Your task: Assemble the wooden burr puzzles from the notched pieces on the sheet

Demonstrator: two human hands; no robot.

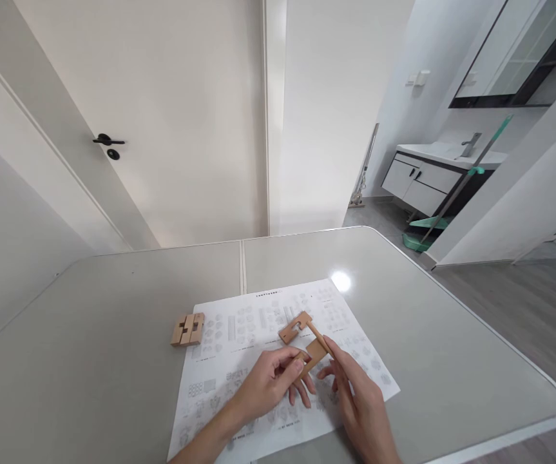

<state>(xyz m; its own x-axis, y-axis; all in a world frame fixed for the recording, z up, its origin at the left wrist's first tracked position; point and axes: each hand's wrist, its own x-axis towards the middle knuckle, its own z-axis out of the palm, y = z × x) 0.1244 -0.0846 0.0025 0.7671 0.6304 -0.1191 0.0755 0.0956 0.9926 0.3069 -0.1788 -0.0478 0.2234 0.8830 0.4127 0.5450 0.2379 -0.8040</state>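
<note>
My left hand (278, 377) pinches a notched wooden puzzle piece (315, 351) between thumb and fingers, just above a printed paper sheet (253, 374). In my right hand (357, 393) is a thin wooden stick (317, 332), held between thumb and index finger and slanting up to the left. The stick's far tip meets or overlaps the edge of another notched wooden piece (287, 334) on the sheet; I cannot tell whether they touch. Several light wooden puzzle pieces (188, 329) lie side by side at the sheet's left edge.
The sheet, covered in small puzzle diagrams, rests on a grey table (113, 361) with a white rim. Beyond the table is a closed door with a black handle (108, 140). A washbasin cabinet (422, 177), a green broom and a dustpan (415, 243) stand at the right.
</note>
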